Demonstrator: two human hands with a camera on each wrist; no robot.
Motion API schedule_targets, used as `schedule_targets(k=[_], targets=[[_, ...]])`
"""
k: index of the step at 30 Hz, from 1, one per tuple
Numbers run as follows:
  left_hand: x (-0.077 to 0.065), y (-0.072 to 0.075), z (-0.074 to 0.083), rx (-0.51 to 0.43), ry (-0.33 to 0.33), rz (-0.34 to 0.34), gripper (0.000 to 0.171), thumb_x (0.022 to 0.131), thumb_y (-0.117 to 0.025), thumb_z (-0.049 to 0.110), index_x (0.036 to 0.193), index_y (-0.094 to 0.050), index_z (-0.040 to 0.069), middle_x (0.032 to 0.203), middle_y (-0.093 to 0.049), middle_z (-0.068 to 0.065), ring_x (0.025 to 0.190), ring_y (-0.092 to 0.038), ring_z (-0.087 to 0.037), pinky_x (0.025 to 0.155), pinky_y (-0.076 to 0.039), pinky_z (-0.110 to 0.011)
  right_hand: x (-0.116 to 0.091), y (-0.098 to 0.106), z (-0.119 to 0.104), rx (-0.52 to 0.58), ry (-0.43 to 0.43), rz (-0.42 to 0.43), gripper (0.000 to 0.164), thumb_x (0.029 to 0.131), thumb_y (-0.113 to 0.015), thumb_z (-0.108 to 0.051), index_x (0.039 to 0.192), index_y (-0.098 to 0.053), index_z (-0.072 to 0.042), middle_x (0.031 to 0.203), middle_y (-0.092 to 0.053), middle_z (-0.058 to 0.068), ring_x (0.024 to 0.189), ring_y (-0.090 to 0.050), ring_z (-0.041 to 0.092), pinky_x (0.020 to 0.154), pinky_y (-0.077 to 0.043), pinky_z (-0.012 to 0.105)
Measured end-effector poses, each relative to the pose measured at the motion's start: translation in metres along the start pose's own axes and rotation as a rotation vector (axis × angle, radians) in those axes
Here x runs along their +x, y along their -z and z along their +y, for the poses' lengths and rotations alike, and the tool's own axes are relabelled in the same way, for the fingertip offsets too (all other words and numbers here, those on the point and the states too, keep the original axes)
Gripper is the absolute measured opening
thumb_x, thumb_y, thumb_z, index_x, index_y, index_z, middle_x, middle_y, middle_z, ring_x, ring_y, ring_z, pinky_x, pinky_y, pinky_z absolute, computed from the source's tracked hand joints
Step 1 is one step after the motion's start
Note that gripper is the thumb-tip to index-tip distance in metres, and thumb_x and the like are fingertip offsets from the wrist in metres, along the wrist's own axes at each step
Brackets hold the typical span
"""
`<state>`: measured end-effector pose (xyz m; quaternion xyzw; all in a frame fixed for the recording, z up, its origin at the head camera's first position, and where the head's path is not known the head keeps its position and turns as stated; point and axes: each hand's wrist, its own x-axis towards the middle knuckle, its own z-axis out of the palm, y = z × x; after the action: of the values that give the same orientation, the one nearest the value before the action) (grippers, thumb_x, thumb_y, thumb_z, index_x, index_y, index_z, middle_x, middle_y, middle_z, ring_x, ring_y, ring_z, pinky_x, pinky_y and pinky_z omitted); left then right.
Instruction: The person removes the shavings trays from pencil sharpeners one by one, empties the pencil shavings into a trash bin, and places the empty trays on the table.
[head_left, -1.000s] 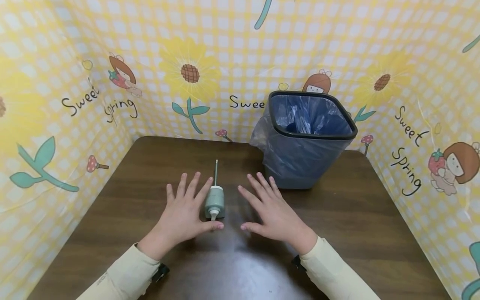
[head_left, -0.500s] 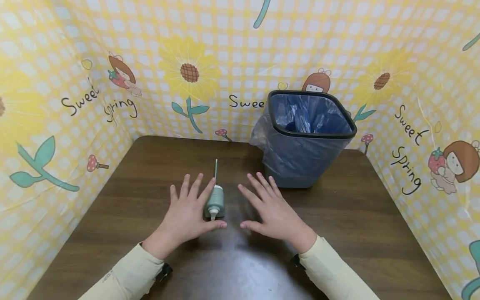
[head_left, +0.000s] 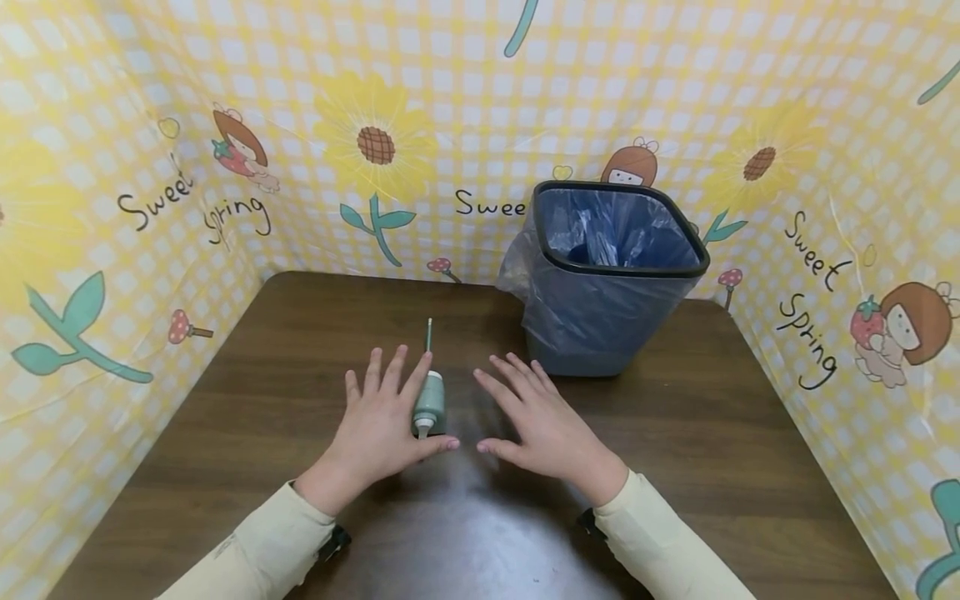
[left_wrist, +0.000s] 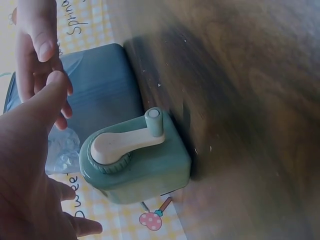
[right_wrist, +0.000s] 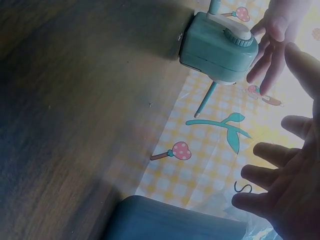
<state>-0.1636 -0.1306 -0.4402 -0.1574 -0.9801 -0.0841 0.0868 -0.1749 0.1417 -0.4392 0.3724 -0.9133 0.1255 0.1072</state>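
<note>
A green crank pencil sharpener [head_left: 430, 400] stands on the brown table [head_left: 262, 400], its cream crank facing the person. From its far side sticks a green pencil [right_wrist: 206, 99], pointing away toward the back wall. The left hand [head_left: 375, 433], fingers spread and straight, hovers just left of the sharpener and covers part of its left side in the head view. To the right, apart from the sharpener, the right hand [head_left: 551, 433] is held with its fingers spread too. Neither hand holds anything. The crank [left_wrist: 125, 144] shows plainly in the left wrist view.
A blue-grey waste bin [head_left: 607, 325] with a black rim and a clear plastic liner stands at the back right, beyond the right hand. Small light specks [left_wrist: 159, 85] lie on the table. Yellow checked cloth [head_left: 480, 100] walls in the back and sides.
The left hand has drifted slightly right, closer over the sharpener, its fingers still spread. The right hand has barely moved. Sharpener, pencil and bin stay in place.
</note>
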Motion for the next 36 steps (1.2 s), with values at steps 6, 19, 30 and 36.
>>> schedule_targets(k=[6,19,30,36], targets=[[0.000,-0.003,0.003,-0.013,0.017,-0.001,0.124,0.070,-0.062,0.090,0.165,-0.018,0.023,0.166,-0.024,-0.022,0.151,-0.016,-0.055,0.111,-0.022,-0.078,0.000,-0.002,-0.001,-0.001,0.026,0.006,0.088,0.094,-0.060,-0.066,0.163,-0.026,-0.023,0.167,-0.029,0.010,0.155,-0.024,0.035,0.121,-0.023,0.061],[0.005,-0.009,0.006,-0.113,0.075,-0.015,0.124,0.073,-0.059,0.090,0.166,-0.014,0.021,0.163,-0.026,-0.027,0.144,-0.033,-0.056,0.105,-0.040,-0.069,0.003,-0.003,0.000,-0.013,0.043,0.022,0.085,0.095,-0.058,-0.066,0.162,-0.029,-0.022,0.166,-0.030,0.008,0.157,-0.020,0.029,0.123,-0.019,0.059],[0.005,-0.013,0.010,-0.130,0.120,-0.024,0.119,0.079,-0.067,0.079,0.165,-0.013,0.017,0.157,-0.034,-0.033,0.134,-0.047,-0.054,0.086,-0.056,-0.061,0.003,-0.004,0.000,-0.005,0.055,0.034,0.083,0.095,-0.060,-0.063,0.160,-0.033,-0.020,0.165,-0.033,0.008,0.155,-0.024,0.031,0.123,-0.021,0.059],[0.006,-0.015,0.011,-0.117,0.141,-0.026,0.117,0.081,-0.066,0.077,0.165,-0.012,0.016,0.155,-0.036,-0.034,0.130,-0.051,-0.054,0.082,-0.057,-0.061,0.003,-0.002,0.000,-0.014,0.058,0.043,0.083,0.095,-0.061,-0.064,0.160,-0.034,-0.020,0.164,-0.035,0.008,0.154,-0.026,0.032,0.123,-0.021,0.058]])
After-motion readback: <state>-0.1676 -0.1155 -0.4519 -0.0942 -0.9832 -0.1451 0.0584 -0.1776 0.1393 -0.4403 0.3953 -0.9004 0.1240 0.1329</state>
